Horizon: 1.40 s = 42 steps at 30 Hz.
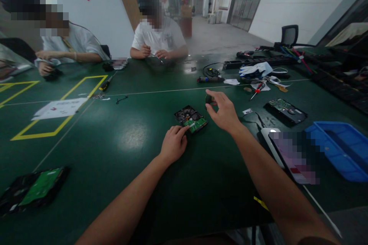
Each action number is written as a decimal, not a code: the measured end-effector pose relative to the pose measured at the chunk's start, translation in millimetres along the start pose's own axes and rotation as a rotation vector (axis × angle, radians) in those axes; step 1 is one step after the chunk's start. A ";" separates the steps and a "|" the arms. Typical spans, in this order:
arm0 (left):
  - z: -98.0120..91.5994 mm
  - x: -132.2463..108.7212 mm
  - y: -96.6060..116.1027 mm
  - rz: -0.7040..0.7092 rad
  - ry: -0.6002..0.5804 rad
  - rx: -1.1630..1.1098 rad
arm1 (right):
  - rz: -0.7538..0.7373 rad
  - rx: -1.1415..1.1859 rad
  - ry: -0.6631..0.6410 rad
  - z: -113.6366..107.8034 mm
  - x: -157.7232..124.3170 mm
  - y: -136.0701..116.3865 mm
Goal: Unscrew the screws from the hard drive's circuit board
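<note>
A hard drive (pixel 191 118) lies on the green table in front of me, its green circuit board facing up. My left hand (pixel 174 144) is at its near left edge, the index finger on the board and the other fingers curled, steadying it. Just right of the drive, my right hand (pixel 221 111) is raised with thumb and fingers bent around a small dark, rounded thing (pixel 209 100). Its exact kind does not show.
Other hard drives lie at the right (pixel 286 111) and lower left (pixel 34 189). A blue tray (pixel 342 149) and a white-edged device (pixel 273 147) stand right of my arm. A red screwdriver (pixel 257 91), gloves (pixel 255 69) and cables lie farther back. Two people sit across the table.
</note>
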State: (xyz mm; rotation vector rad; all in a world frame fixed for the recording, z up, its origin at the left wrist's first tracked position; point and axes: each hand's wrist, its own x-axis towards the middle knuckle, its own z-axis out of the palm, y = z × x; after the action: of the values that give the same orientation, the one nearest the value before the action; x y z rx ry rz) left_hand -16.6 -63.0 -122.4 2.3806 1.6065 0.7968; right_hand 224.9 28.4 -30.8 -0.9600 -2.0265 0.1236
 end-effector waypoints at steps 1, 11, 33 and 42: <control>0.1 0.1 -0.2 0.000 0.000 0.000 | 0.006 -0.003 -0.008 -0.1 0.1 0.0; 1.1 -0.6 -1.4 0.004 0.011 0.003 | 0.078 0.087 0.005 1.6 -0.9 -2.0; -1.2 -0.5 0.6 0.005 0.007 0.000 | 0.040 -0.007 0.025 2.6 -0.3 1.9; -1.8 0.0 0.7 0.008 0.011 -0.002 | 0.049 0.002 0.008 2.3 -1.4 3.4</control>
State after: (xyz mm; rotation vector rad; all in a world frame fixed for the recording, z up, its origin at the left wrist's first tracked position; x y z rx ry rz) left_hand -16.9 -63.6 -120.6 2.3877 1.6004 0.8139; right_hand 225.7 30.5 -34.6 -1.0071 -1.9963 0.1483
